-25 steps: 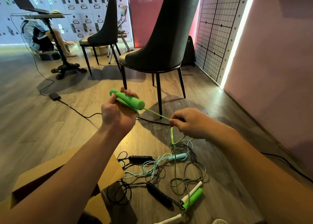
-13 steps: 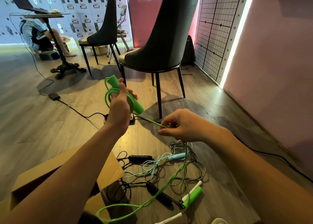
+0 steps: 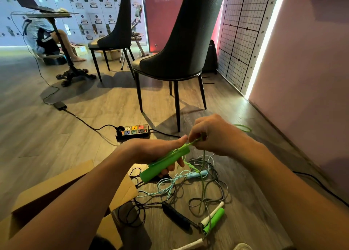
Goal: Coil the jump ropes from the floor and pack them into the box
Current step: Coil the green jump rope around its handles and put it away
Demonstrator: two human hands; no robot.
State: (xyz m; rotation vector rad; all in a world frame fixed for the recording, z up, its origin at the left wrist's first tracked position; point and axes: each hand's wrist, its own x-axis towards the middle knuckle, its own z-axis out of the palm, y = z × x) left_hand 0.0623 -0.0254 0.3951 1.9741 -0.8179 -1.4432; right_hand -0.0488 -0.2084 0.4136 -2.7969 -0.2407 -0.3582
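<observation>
Gripping the green handle (image 3: 166, 163) in curled fingers, the left hand (image 3: 154, 150) holds it above the floor, its long axis slanting from low on the left up towards the right. The right hand (image 3: 215, 134) sits just beside that upper end, thumb and fingertips pinching the green cord (image 3: 194, 141) where it leaves the handle. Below the pinch the cord drops into the tangle of ropes (image 3: 207, 193) and appears to run on to the second green handle (image 3: 215, 219), which lies nearer the right arm. The slack lies below and right of the held handle, so the right hand looks best placed to draw it up for the next wrap. The cardboard box (image 3: 56, 183) stands open at lower left, under the left forearm.
</observation>
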